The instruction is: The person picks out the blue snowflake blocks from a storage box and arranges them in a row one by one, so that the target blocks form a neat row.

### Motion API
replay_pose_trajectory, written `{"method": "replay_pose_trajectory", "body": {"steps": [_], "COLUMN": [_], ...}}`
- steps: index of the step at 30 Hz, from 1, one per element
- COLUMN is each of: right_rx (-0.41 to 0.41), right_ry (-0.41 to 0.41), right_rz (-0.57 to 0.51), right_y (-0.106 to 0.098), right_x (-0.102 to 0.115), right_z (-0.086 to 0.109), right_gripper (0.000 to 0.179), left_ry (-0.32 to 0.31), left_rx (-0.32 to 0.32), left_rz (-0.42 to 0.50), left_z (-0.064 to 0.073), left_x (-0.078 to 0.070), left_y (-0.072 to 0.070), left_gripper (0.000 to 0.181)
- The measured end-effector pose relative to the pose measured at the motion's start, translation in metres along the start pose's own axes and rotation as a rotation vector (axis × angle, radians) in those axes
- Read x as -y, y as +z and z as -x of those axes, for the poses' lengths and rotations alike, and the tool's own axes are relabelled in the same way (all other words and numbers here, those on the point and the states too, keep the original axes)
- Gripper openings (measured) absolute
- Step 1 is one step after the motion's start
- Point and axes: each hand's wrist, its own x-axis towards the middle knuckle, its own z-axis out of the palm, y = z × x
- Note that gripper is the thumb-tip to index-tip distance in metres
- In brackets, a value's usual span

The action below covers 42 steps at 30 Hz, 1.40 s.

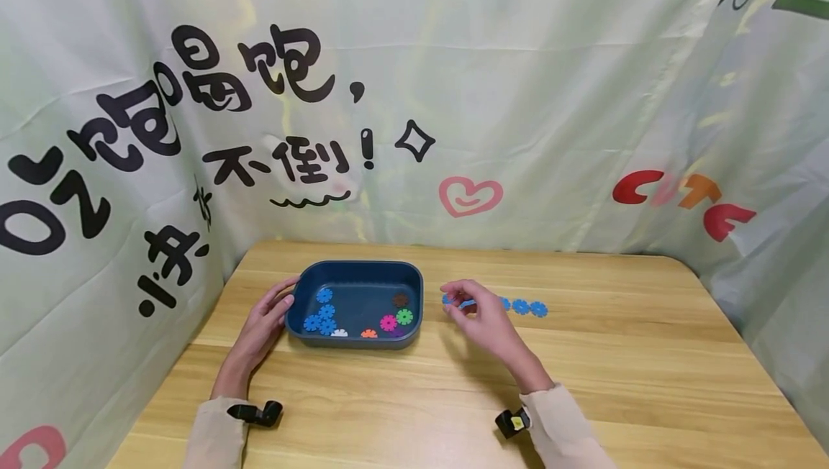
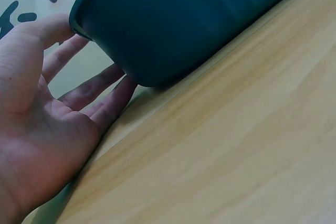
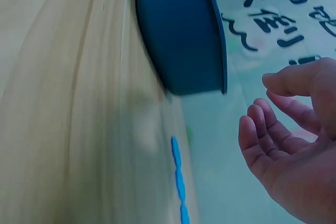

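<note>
Left grip: left hand (image 1: 264, 321) at the tray's left end; fingers spread and fairly straight against the outer wall, thumb up at the rim; touching the tray, nothing picked up.
Right grip: right hand (image 1: 482, 318) raised above the near edge of the disc row, right of the tray; thumb and index close together with a narrow gap, other fingers loosely bent; nothing visible between the tips.
Blue tray: dark blue plastic tray (image 1: 353, 344), rounded rectangle, upright on the tabletop (image 1: 388, 411), towards its back left.
Blue row: blue snowflake discs (image 1: 521, 306) in a line on the tabletop, right of the tray and apart from it; middle of the line hidden by the right hand, so exact count unclear. Right wrist view shows them flat, nearly edge-on.
In tray, left side: more blue discs (image 1: 327, 310), bunched towards the near left corner, one a bit farther back.
In tray, near wall: white disc (image 1: 340, 333) and orange disc (image 1: 368, 334), both partly hidden by the rim.
In tray, right side: pink disc (image 1: 388, 323), green disc (image 1: 404, 316), brown disc (image 1: 401, 300) behind, purple disc (image 1: 398, 333) partly covered.
Wrists: black wrist devices (image 1: 259, 413) at both pale sleeves (image 1: 216, 433).
Backdrop: pale printed cloth (image 1: 518, 116), black lettering, pink heart (image 1: 470, 196).
</note>
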Motion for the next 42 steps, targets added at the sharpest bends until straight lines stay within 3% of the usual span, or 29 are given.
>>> {"method": "replay_pose_trajectory", "body": {"steps": [14,25,32,42], "right_rx": [0.098,0.196,0.269,0.366], "right_ry": [-0.083,-0.076,-0.1,0.002], "right_rz": [-0.069,-0.063,-0.023,0.017], "right_y": [0.043,0.074,0.095,0.125], "right_x": [0.025,0.036,0.042,0.044], "right_z": [-0.018,-0.038,-0.05,-0.068], "right_gripper": [0.024,0.025,0.025,0.024], "left_ry": [0.001,0.049,0.043,0.04], "left_rx": [0.0,0.015,0.009,0.001], "left_rz": [0.004,0.021,0.004,0.009], "left_z": [0.0,-0.001,-0.001,0.0], "left_x": [0.002,0.002,0.003,0.001], "left_y": [0.0,0.0,-0.001,0.001], "left_gripper": [0.056,0.052,0.051,0.051]}}
